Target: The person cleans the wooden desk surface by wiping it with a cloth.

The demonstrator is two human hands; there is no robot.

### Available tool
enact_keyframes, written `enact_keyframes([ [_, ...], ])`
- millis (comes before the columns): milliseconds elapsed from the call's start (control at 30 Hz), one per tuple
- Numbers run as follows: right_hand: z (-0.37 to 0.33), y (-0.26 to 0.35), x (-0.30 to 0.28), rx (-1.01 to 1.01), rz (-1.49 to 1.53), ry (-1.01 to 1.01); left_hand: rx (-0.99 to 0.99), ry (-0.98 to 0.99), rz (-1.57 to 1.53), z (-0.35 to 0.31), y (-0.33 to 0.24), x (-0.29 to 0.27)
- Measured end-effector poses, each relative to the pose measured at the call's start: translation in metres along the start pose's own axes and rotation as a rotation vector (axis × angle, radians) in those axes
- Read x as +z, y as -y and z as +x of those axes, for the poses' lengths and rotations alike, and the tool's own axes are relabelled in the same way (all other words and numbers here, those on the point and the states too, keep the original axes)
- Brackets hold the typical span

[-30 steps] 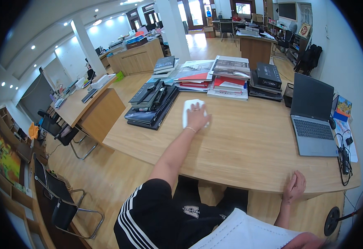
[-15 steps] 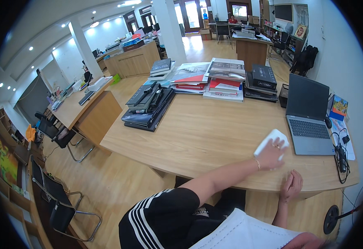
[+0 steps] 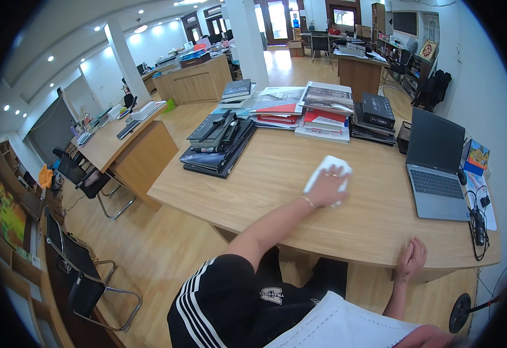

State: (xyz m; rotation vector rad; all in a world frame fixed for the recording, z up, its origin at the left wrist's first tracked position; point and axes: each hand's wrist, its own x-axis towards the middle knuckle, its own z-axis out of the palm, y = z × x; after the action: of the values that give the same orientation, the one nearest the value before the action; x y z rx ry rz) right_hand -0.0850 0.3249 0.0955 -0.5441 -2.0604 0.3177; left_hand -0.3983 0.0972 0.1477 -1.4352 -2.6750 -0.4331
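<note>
Black chairs (image 3: 88,298): at the lower left and mid left, metal-framed, standing on the floor (image 3: 166,232) well apart from the bench.
Side desk (image 3: 143,156): pale wood, mid left, with a strip of floor between it and the bench.
Bench (image 3: 253,180): pale wood; its left corner points to mid left, and its front edge curves from there to the lower right.
Dark stack (image 3: 221,156): books and folders near the left edge of the bench, left of centre in the frame, with dark gear on top.
Paper stacks (image 3: 326,110): upper centre, along the far edge, pale and red, close beside each other.
White cloth (image 3: 318,176): centre of the frame, flat on the bench, in the broad span of wood between dark stack and laptop; room on every side of it.
Left hand (image 3: 329,188): fingers spread, laid over the cloth, slightly blurred.
Black box (image 3: 377,110): upper right of centre, on a dark pile beside the paper stacks.
Right hand (image 3: 411,259): lower right, at the front edge, fingers loosely extended and side by side, gripping nothing.
Laptop (image 3: 437,182): right side, lid raised, well apart from the cloth.
Black cables (image 3: 480,226): far right, near the bench's right edge.
</note>
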Motion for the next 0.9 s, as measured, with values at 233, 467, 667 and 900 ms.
enact_keyframes([
  [233, 0.001, -0.003, 0.001, -0.017, 0.011, -0.013, -0.353, -0.12, 0.075, -0.064, 0.118, -0.033],
  [467, 0.002, 0.0, 0.002, -0.021, 0.021, -0.016, -0.461, -0.087, 0.148, -0.098, 0.093, -0.034],
  [667, 0.001, 0.001, 0.002, -0.02, 0.023, -0.016, -0.208, -0.016, 0.105, -0.148, 0.007, -0.026],
  [900, 0.0, -0.003, 0.003, -0.026, 0.008, -0.008, -0.172, -0.033, 0.068, -0.194, 0.005, -0.041],
])
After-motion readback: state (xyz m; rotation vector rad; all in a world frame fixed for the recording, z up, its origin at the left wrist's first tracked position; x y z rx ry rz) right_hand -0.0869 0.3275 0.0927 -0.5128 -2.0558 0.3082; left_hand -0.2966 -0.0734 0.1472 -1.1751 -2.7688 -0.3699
